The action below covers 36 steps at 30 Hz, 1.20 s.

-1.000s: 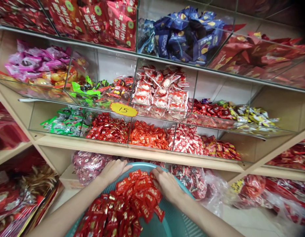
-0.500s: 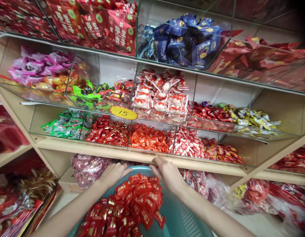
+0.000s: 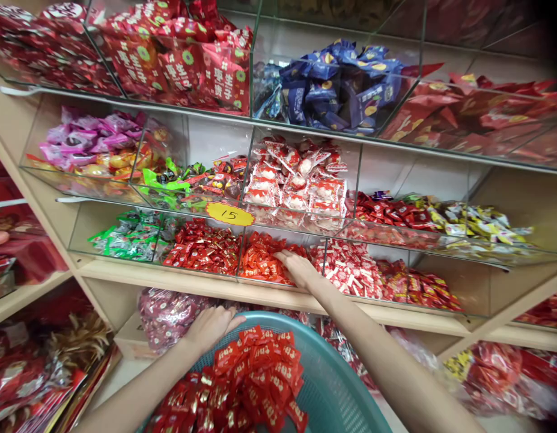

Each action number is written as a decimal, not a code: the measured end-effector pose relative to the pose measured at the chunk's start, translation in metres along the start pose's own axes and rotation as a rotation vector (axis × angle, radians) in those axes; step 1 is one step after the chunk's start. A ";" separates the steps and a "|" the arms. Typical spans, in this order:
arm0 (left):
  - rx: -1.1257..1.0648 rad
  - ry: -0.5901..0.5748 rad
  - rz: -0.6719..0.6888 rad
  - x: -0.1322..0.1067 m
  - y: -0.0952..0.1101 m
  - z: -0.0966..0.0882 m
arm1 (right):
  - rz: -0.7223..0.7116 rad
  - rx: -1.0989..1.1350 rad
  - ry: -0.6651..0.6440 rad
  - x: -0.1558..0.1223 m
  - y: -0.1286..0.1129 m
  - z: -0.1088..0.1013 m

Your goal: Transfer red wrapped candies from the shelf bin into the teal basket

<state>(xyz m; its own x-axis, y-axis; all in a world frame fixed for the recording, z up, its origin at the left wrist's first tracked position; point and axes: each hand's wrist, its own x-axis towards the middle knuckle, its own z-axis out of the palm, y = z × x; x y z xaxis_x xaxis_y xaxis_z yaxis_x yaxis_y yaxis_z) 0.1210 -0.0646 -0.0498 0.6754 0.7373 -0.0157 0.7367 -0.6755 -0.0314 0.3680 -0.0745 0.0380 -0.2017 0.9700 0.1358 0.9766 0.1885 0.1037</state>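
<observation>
A teal plastic basket (image 3: 325, 379) sits low in front of me, heaped with red wrapped candies (image 3: 251, 379). My left hand (image 3: 213, 328) grips the basket's far rim on the left. My right hand (image 3: 298, 269) reaches over the wooden shelf edge into a clear bin of orange-red candies (image 3: 262, 258) and rests flat on them, fingers spread. Whether it holds any candy I cannot tell.
Clear acrylic bins line the shelves: green sweets (image 3: 125, 237), red ones (image 3: 201, 249), red-and-white ones (image 3: 345, 264), white-red packs (image 3: 300, 180), blue packs (image 3: 336, 84). A yellow tag reading 15 (image 3: 229, 213) hangs mid-shelf. Bagged candy (image 3: 165, 307) lies under the shelf.
My right hand left the basket's rim and moved up and forward into the orange-red candy bin. The left hand stayed on the basket. The view tilted slightly downward.
</observation>
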 end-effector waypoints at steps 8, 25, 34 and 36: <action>0.026 -0.025 0.000 0.000 0.004 -0.003 | -0.066 -0.032 0.121 -0.005 0.003 -0.003; -0.087 -0.016 -0.010 -0.003 0.001 0.002 | 0.165 1.173 0.468 -0.079 -0.057 0.032; -0.164 -0.021 -0.019 -0.004 -0.004 0.004 | 0.197 1.603 0.138 -0.079 -0.056 0.055; -0.168 -0.024 -0.018 -0.004 -0.004 0.005 | 0.203 1.606 0.094 -0.080 -0.056 0.055</action>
<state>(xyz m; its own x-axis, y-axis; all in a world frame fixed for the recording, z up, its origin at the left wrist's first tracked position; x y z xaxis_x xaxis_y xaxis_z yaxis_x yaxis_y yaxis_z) 0.1156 -0.0650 -0.0547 0.6625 0.7479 -0.0409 0.7453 -0.6528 0.1358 0.3337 -0.1542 -0.0328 -0.0115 0.9966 0.0813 0.0420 0.0817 -0.9958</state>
